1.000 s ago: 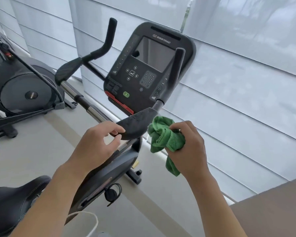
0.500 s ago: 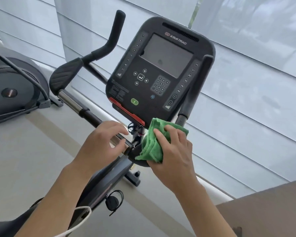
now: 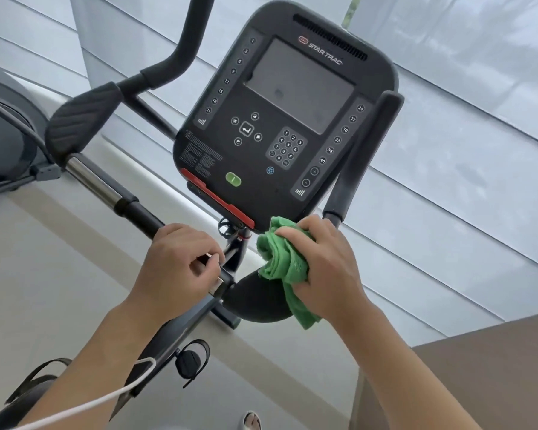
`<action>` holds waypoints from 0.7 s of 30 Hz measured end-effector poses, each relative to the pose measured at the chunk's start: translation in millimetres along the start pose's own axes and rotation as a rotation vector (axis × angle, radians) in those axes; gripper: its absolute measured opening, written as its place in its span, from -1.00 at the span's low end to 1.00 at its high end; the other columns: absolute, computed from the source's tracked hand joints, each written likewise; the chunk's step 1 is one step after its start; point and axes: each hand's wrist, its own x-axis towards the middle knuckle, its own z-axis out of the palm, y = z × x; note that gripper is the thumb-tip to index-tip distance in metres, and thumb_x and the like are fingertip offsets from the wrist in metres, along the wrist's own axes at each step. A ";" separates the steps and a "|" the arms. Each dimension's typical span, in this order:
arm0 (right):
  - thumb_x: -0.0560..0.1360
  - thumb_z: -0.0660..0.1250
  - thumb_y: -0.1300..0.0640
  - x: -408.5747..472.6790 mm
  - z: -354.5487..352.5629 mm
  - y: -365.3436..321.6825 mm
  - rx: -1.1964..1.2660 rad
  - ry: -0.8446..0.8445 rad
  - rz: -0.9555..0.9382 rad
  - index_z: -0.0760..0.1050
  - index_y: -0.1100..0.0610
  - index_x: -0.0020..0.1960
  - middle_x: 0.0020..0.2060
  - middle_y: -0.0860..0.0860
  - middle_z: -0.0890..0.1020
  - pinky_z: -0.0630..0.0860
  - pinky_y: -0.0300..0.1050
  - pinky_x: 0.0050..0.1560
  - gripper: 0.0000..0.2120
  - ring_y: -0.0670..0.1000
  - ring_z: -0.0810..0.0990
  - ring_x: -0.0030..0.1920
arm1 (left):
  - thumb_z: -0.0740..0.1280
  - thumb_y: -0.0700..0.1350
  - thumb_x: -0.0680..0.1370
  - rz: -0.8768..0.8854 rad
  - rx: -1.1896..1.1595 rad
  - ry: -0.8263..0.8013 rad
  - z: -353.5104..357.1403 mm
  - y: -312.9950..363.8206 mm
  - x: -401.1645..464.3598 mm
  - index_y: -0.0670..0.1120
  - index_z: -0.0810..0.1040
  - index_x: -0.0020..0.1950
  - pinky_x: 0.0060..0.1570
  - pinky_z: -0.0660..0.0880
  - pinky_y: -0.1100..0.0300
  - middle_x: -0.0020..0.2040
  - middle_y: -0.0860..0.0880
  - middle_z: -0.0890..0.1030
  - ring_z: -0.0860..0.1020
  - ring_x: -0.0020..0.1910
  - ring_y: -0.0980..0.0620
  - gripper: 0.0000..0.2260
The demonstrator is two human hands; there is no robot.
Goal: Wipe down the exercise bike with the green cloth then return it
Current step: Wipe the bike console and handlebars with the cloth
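The exercise bike's black console point(image 3: 286, 119) with a dark screen and keypad fills the upper middle. My right hand point(image 3: 326, 268) grips the bunched green cloth point(image 3: 280, 262) and holds it against the right elbow pad point(image 3: 255, 299) just below the console. My left hand point(image 3: 174, 268) curls round the handlebar point(image 3: 137, 209) close to the centre stem. The left elbow pad point(image 3: 84, 119) and its upright grip point(image 3: 187, 41) rise at the upper left. The right upright grip point(image 3: 364, 156) stands beside the console.
Another exercise machine point(image 3: 3, 141) stands at the far left on the pale floor. Window blinds point(image 3: 463, 150) run behind the bike. A brown surface point(image 3: 485, 383) sits at the lower right. A white cable point(image 3: 90, 405) hangs below my left arm. A pedal with strap point(image 3: 190, 361) shows below.
The view has moved closer to the console. My right hand brought the cloth from beside the elbow pad onto it. My left hand shifted from the pad to the bar by the stem.
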 end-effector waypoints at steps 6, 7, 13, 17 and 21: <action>0.32 0.36 0.06 41.7 3.7 2.0 -0.093 -0.029 0.228 0.66 -0.01 0.01 -0.18 -0.07 0.49 0.53 0.02 -0.22 -0.72 0.07 0.50 -0.15 | 0.29 -0.10 0.55 0.008 0.025 -0.036 -1.4 -0.4 -1.3 0.01 0.63 -0.16 0.28 0.38 0.09 -0.22 0.18 0.63 0.58 -0.18 0.10 -0.85; 0.32 0.36 0.04 38.8 4.2 -2.3 -0.103 -0.022 0.236 0.66 -0.01 -0.02 -0.20 -0.07 0.49 0.52 0.01 -0.22 -0.75 0.07 0.50 -0.16 | 0.29 -0.10 0.56 0.013 0.027 -0.040 -2.2 -1.0 -1.9 0.01 0.63 -0.16 0.29 0.38 0.08 -0.22 0.18 0.62 0.57 -0.18 0.10 -0.85; 0.31 0.41 0.06 -19.2 11.5 -58.9 -0.082 0.054 0.188 0.68 0.04 0.09 -0.15 -0.03 0.49 0.36 -0.15 -0.27 -0.64 0.07 0.47 -0.19 | 0.27 -0.08 0.59 0.043 0.026 -0.037 -2.3 -4.6 -4.2 0.01 0.62 -0.16 0.29 0.39 0.05 -0.22 0.18 0.61 0.54 -0.18 0.12 -0.82; 0.43 0.41 -0.01 -58.2 20.7 -75.6 -0.010 0.108 0.072 0.69 0.10 0.14 -0.15 0.00 0.49 0.35 -0.11 -0.27 -0.66 0.05 0.41 -0.23 | 0.26 -0.09 0.59 0.061 0.039 -0.005 0.4 -4.5 -4.4 0.01 0.62 -0.18 0.25 0.39 0.04 -0.24 0.18 0.60 0.54 -0.19 0.09 -0.80; 0.56 0.45 0.02 -66.6 24.6 -62.9 -0.011 0.151 -0.063 0.71 0.13 0.11 -0.16 0.03 0.52 0.37 -0.10 -0.27 -0.78 0.04 0.38 -0.24 | 0.27 -0.09 0.59 0.074 0.040 0.000 1.2 -7.7 -3.8 0.01 0.62 -0.18 0.24 0.39 0.05 -0.25 0.18 0.60 0.54 -0.19 0.09 -0.80</action>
